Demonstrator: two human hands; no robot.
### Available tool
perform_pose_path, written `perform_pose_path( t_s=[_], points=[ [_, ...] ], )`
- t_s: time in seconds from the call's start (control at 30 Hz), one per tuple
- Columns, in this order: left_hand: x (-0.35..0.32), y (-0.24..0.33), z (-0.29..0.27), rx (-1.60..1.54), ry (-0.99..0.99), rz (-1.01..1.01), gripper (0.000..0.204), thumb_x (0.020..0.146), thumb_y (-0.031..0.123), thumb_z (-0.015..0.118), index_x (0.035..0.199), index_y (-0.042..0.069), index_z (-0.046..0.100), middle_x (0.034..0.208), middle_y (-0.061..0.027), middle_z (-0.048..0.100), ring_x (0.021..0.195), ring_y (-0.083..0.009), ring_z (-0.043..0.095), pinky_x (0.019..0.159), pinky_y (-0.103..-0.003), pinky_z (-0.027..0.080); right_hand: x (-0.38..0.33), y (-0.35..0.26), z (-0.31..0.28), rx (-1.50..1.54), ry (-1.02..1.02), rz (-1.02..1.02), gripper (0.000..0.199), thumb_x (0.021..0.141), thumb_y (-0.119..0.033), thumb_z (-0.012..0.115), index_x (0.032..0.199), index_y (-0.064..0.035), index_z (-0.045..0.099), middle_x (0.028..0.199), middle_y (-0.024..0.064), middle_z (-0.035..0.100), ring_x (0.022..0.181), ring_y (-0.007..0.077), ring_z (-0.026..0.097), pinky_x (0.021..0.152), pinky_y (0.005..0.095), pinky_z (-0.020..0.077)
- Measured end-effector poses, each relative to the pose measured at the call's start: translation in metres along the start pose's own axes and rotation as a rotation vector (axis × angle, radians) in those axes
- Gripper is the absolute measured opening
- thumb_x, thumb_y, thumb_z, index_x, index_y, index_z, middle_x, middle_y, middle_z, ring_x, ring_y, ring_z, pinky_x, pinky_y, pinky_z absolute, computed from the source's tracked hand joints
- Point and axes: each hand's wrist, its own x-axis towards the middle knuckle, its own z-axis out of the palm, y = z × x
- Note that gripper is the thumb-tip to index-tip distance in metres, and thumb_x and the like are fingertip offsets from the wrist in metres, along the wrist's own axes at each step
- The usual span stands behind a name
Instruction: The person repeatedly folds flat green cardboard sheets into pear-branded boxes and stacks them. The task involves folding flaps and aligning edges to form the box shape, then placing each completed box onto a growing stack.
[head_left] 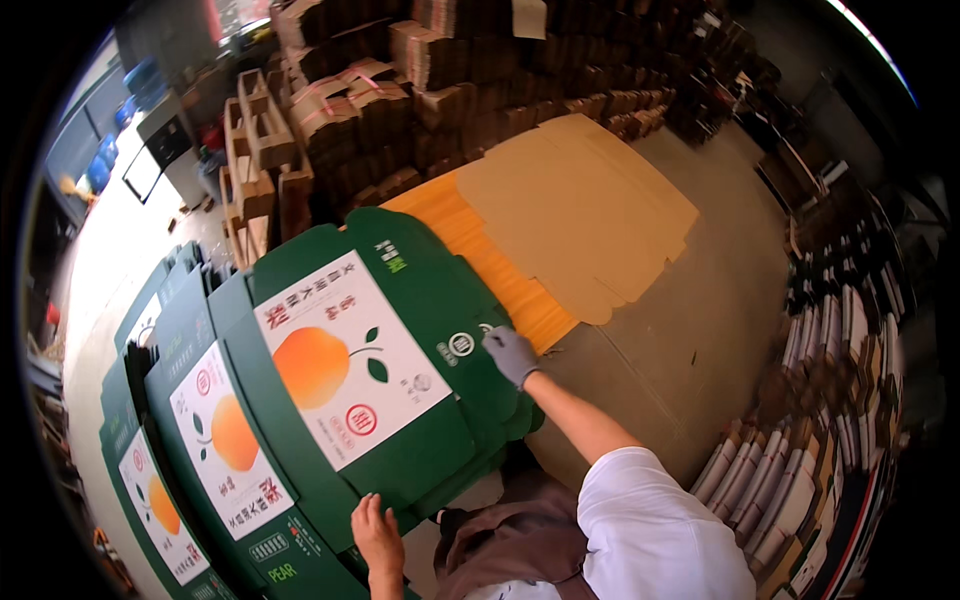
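Bare left hand [377, 535] and gloved right hand [511, 353], fingers pressed flat on topmost green carton blank [420, 300]; lifting it needs edge grips.

Right hand [512, 355] in grey glove – left hand [376, 535] bare; white short sleeve, brown apron

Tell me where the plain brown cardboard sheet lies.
The plain brown cardboard sheet lies upper centre-right in the head view, overlapping the orange board, beyond the right hand.
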Motion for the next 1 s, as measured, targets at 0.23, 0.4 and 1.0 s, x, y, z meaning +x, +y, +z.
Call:
perform_pose_path(
  t_s=[0.23, 0.4, 1.0],
  points=[
    [0.187, 0.228, 0.146, -0.166, -0.364, 0.575, 0.040, 0.085, 0.010, 0.064, 0.124, 0.004, 0.057, 0.128, -0.0154, 0.059, 0.119, -0.0324, 0.055, 0.100, -0.042, 0.044, 0.121, 0.232, -0.233, -0.501, 0.345, 0.487, 0.028, 0.090, -0.031, 0.056, 0.104, -0.0107, 0.068, 0.104, 0.0159, 0.068, 0.096, 0.0349, 0.066, 0.081, 0.0454, 0.0521],
    [0.275, 0.318, 0.274, 0.116, -0.493, 0.770, 0.057, 0.086, 0.020, 0.067, 0.138, 0.006, 0.048, 0.145, -0.0166, 0.044, 0.134, -0.0319, 0.043, 0.106, -0.044, 0.039, 0.179, 0.313, -0.344, -0.554, 0.360, 0.680, 0.042, 0.087, -0.035, 0.057, 0.119, -0.0082, 0.062, 0.124, 0.0186, 0.062, 0.106, 0.0370, 0.064, 0.088, 0.0451, 0.0519],
    [0.309, 0.320, 0.290, -0.203, -0.606, 0.535, 0.038, 0.089, 0.023, 0.066, 0.122, 0.006, 0.059, 0.133, -0.0150, 0.053, 0.123, -0.0346, 0.051, 0.098, -0.046, 0.046, 0.222, 0.200, -0.406, 0.095, 0.660, 0.136, 0.025, 0.088, -0.025, 0.067, 0.089, -0.0010, 0.062, 0.061, 0.0047, 0.051, 0.058, 0.0109, 0.046, 0.053, 0.0317, 0.0395]
  ],
)
